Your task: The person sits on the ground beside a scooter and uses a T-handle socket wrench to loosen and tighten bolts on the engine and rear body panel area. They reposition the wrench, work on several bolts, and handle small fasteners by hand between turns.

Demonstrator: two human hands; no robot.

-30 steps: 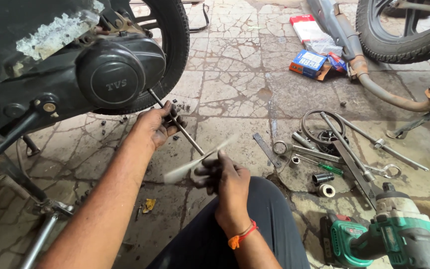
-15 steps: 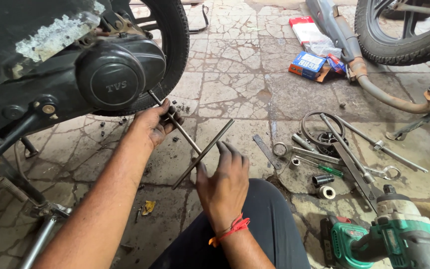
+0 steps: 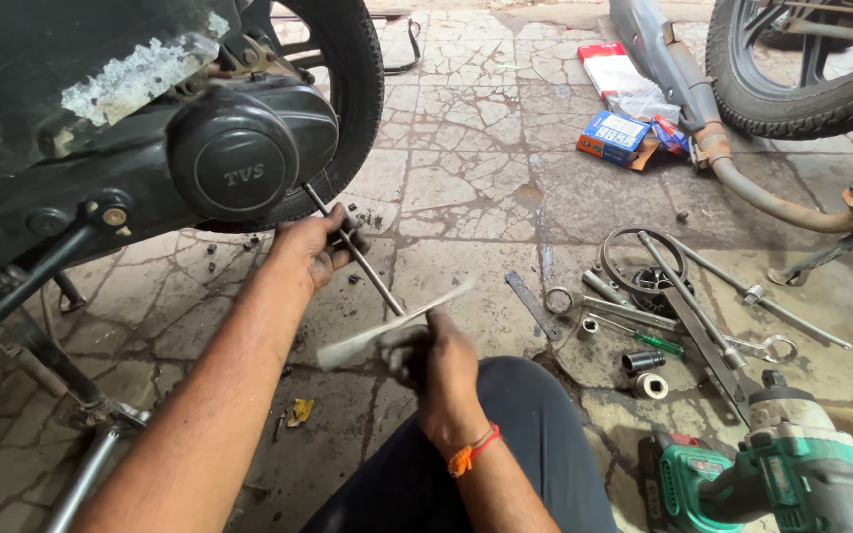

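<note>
A long metal rod point(image 3: 352, 249) ran from under the scooter's black engine cover point(image 3: 234, 163) toward the person. The left hand point(image 3: 313, 247) gripped its shaft; the right hand point(image 3: 438, 357) was closed on its blurred crossbar handle point(image 3: 392, 328), above the cracked stone floor point(image 3: 466, 188).

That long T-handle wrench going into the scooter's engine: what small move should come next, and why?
Probably another turn of the handle: the left hand steadies the T-handle wrench shaft near the black engine cover, and the right hand grips the blurred crossbar.
</note>
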